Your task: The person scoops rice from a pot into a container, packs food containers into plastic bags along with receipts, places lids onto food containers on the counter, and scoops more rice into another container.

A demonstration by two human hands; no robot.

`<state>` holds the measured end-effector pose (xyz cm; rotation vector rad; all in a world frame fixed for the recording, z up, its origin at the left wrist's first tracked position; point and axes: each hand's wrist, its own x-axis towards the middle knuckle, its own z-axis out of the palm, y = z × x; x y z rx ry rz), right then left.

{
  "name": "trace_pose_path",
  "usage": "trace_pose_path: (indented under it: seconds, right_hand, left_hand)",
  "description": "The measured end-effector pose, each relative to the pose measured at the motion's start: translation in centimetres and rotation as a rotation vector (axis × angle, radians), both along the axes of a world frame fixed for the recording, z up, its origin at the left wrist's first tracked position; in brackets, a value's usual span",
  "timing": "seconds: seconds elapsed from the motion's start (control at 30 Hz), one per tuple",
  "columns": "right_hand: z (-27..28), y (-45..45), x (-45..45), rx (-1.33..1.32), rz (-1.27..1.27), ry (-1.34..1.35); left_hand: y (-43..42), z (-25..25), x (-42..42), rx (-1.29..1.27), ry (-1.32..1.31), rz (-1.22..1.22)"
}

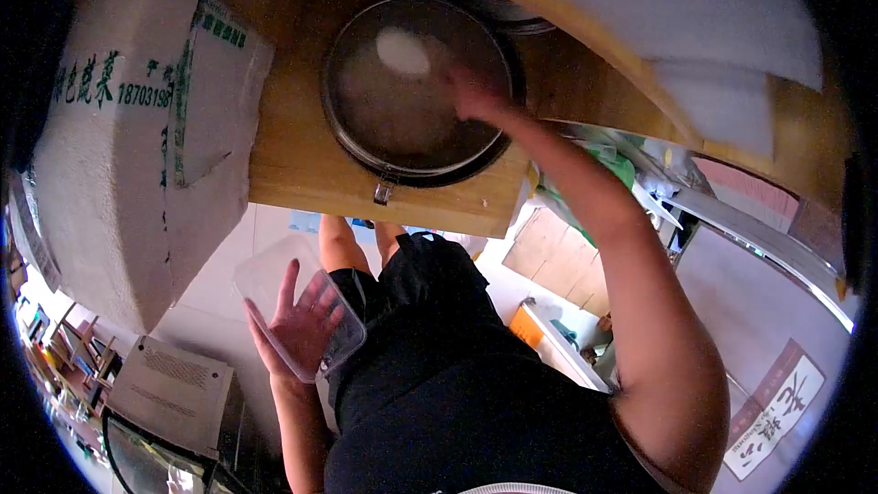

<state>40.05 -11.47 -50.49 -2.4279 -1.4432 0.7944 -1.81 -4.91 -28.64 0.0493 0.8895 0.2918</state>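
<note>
A round metal-rimmed pot [352,142] with a dark, cloudy inside stands on the wooden counter. A white oval patch [402,52] shows inside it. My right hand [476,94] reaches over the right part of the pot; its fingers are blurred, and whether they hold anything cannot be made out. Below the counter edge, my left hand [306,325] supports a clear plastic container [343,338] on its palm, with the fingers spread behind the see-through plastic.
A large white foam box [137,155] with green writing stands at the left. The wooden counter [293,160] runs under the pot. Green plastic [617,165] lies beyond its right edge. A printed carton [174,384] is at the lower left.
</note>
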Motion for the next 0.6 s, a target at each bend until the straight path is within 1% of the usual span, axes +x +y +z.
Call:
trace_pose_path:
  seconds: [0.03,0.07,0.1,0.17,0.23,0.43,0.47,0.57,0.6]
  right_hand:
    - [-3.1,-1.1,-0.8,-0.219,0.254,-0.201]
    - [-6.2,-2.2,-1.5,-0.381,0.539,-0.389]
    - [-6.7,-2.2,-2.6,-0.430,0.513,-0.317]
    - [-6.9,-1.5,-4.5,-0.427,0.333,-0.135]
    - [-7.0,-0.4,-5.7,-0.437,0.247,-0.063]
    - [-7.6,1.8,-8.0,-0.416,0.171,0.021]
    - [-7.5,2.0,-8.3,-0.404,0.158,0.038]
    - [-6.1,1.9,-8.5,-0.328,0.111,0.118]
    - [-5.1,1.8,-8.4,-0.288,0.087,0.162]
  left_hand:
    - [0.2,-0.7,0.3,-0.008,0.007,-0.005]
    - [0.3,-1.5,0.8,-0.020,0.018,-0.011]
    - [0.3,-1.6,0.9,-0.028,0.026,-0.015]
    - [0.3,-2.3,1.3,-0.009,0.039,-0.018]
    - [0.3,-2.6,1.7,0.019,0.046,-0.032]
    - [-0.5,-3.3,1.2,0.142,0.216,-0.115]
    - [-0.6,-3.6,0.9,0.166,0.196,-0.135]
    - [-1.0,-4.3,2.1,0.238,0.259,-0.078]
    - [-0.8,-4.8,3.1,0.296,0.267,-0.104]
